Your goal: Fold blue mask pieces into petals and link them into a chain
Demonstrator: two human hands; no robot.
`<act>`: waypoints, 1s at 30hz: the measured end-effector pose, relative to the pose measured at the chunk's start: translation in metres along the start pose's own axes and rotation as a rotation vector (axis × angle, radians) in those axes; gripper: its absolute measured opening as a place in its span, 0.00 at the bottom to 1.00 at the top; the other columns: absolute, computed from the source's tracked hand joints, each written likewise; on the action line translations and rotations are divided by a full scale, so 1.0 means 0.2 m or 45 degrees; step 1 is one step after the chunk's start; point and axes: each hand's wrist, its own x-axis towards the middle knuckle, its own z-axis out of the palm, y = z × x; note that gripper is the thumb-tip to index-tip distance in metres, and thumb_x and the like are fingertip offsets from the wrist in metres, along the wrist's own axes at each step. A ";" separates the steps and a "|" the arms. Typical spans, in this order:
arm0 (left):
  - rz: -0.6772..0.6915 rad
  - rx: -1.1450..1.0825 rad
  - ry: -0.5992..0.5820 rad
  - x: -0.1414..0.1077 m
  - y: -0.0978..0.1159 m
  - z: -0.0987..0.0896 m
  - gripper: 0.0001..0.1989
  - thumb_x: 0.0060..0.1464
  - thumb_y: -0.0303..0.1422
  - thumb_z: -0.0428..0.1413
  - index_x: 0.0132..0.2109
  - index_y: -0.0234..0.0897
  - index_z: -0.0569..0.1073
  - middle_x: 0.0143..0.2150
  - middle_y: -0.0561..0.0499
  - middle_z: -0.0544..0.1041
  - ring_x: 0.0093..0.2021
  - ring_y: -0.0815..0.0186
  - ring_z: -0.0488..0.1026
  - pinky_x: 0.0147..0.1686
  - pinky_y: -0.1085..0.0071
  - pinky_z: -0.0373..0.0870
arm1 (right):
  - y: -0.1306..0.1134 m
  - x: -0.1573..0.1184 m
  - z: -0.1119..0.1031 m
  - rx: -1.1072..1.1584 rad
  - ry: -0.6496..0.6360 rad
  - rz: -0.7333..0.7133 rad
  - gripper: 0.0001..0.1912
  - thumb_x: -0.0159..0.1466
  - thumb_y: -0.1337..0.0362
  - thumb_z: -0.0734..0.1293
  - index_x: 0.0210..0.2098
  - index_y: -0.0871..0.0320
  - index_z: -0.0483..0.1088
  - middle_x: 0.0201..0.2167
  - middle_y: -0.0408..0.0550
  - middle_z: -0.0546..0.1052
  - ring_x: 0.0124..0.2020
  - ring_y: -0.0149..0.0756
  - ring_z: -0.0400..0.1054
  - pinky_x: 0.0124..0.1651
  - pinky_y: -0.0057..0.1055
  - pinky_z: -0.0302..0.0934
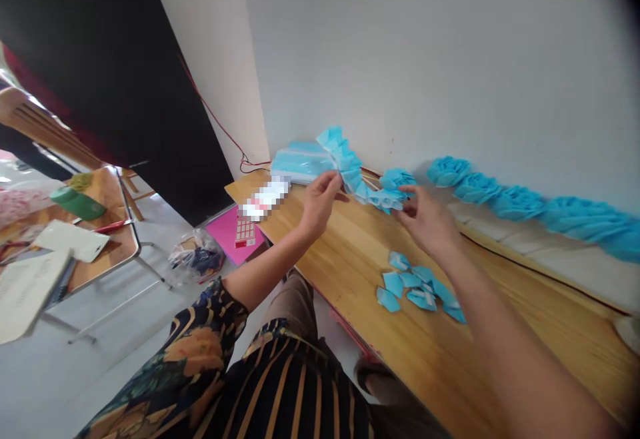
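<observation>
A light blue ruffled strip of thin, cloth-like material (350, 166) is stretched in a curve above the wooden table. My left hand (320, 204) pinches its lower edge near the middle. At the strip's right end, my right hand (425, 218) has its thumb and fingers closed on the gathered folds. Just behind that end sits a blue ruffled flower (397, 178). Several small cut blue pieces (420, 286) lie on the table below my right hand. A plastic-wrapped stack of flat blue sheets (297, 162) rests behind my left hand.
Several blue ruffled flowers (520, 202) stand in a row along the wall. A blurred-out bright object (265, 198) lies at the wooden table's (350, 246) left end. Lower left are a pink board (227, 232), a plastic bag (196, 256) and a folding table (123, 256) holding a green cap (77, 203).
</observation>
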 end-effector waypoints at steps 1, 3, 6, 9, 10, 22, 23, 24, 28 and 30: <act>-0.035 0.010 -0.078 -0.02 -0.04 0.05 0.16 0.55 0.45 0.58 0.35 0.35 0.73 0.30 0.52 0.72 0.31 0.71 0.71 0.31 0.75 0.74 | 0.08 -0.05 -0.05 -0.063 0.060 0.032 0.16 0.60 0.61 0.66 0.48 0.54 0.72 0.34 0.49 0.80 0.34 0.43 0.74 0.34 0.35 0.62; -0.079 0.043 -0.239 -0.05 -0.13 0.16 0.18 0.53 0.47 0.59 0.33 0.34 0.73 0.29 0.51 0.73 0.30 0.72 0.71 0.29 0.76 0.74 | 0.22 -0.17 -0.16 -0.170 0.145 0.105 0.10 0.60 0.63 0.65 0.40 0.53 0.74 0.32 0.47 0.79 0.32 0.40 0.73 0.33 0.34 0.63; -0.139 0.264 -0.493 -0.08 -0.25 0.36 0.18 0.58 0.46 0.55 0.31 0.33 0.74 0.28 0.50 0.75 0.27 0.72 0.71 0.27 0.76 0.73 | 0.39 -0.35 -0.31 -0.292 0.270 0.230 0.10 0.60 0.65 0.62 0.39 0.55 0.73 0.35 0.53 0.79 0.32 0.41 0.73 0.36 0.37 0.64; -0.227 0.629 -0.785 -0.09 -0.31 0.51 0.18 0.61 0.38 0.51 0.27 0.32 0.74 0.22 0.50 0.75 0.22 0.71 0.70 0.22 0.77 0.68 | 0.51 -0.52 -0.38 -0.435 0.361 0.305 0.14 0.59 0.66 0.61 0.42 0.58 0.73 0.42 0.61 0.77 0.41 0.49 0.73 0.42 0.43 0.65; -0.236 0.714 -0.866 -0.09 -0.32 0.54 0.17 0.59 0.36 0.53 0.24 0.33 0.74 0.19 0.51 0.73 0.19 0.72 0.68 0.20 0.77 0.65 | 0.54 -0.57 -0.38 -0.463 0.353 0.314 0.15 0.59 0.67 0.61 0.43 0.59 0.74 0.43 0.61 0.77 0.43 0.51 0.73 0.43 0.44 0.65; 0.370 1.268 -1.110 -0.06 -0.19 0.67 0.17 0.58 0.31 0.51 0.22 0.35 0.74 0.21 0.50 0.72 0.23 0.67 0.66 0.27 0.70 0.58 | 0.80 -0.84 -0.32 -0.009 0.223 0.535 0.28 0.66 0.65 0.56 0.65 0.59 0.61 0.44 0.52 0.82 0.43 0.44 0.77 0.48 0.43 0.68; 0.461 1.232 -1.227 -0.09 -0.21 0.70 0.15 0.58 0.31 0.51 0.26 0.34 0.77 0.25 0.49 0.76 0.27 0.66 0.69 0.30 0.70 0.61 | 0.81 -0.84 -0.32 -0.007 0.235 0.535 0.27 0.66 0.64 0.56 0.64 0.59 0.62 0.43 0.52 0.82 0.43 0.44 0.77 0.48 0.43 0.68; 0.553 1.198 -1.348 -0.12 -0.24 0.74 0.13 0.59 0.31 0.51 0.31 0.35 0.79 0.31 0.48 0.79 0.33 0.64 0.72 0.34 0.70 0.64 | 0.81 -0.83 -0.32 -0.013 0.255 0.536 0.27 0.66 0.64 0.57 0.63 0.60 0.63 0.42 0.52 0.82 0.42 0.45 0.78 0.48 0.44 0.68; 0.857 1.293 -1.596 -0.28 -0.35 0.88 0.15 0.60 0.27 0.50 0.48 0.40 0.79 0.52 0.45 0.77 0.52 0.58 0.72 0.49 0.64 0.66 | 0.81 -0.85 -0.29 -0.071 0.356 0.532 0.26 0.65 0.64 0.58 0.62 0.58 0.66 0.42 0.51 0.83 0.40 0.45 0.78 0.45 0.42 0.69; 0.951 1.407 -1.572 -0.33 -0.40 0.93 0.16 0.61 0.29 0.49 0.50 0.42 0.79 0.56 0.44 0.74 0.55 0.55 0.69 0.53 0.60 0.64 | 0.81 -0.86 -0.28 -0.092 0.365 0.526 0.26 0.65 0.64 0.58 0.62 0.57 0.66 0.43 0.50 0.82 0.41 0.45 0.78 0.45 0.41 0.69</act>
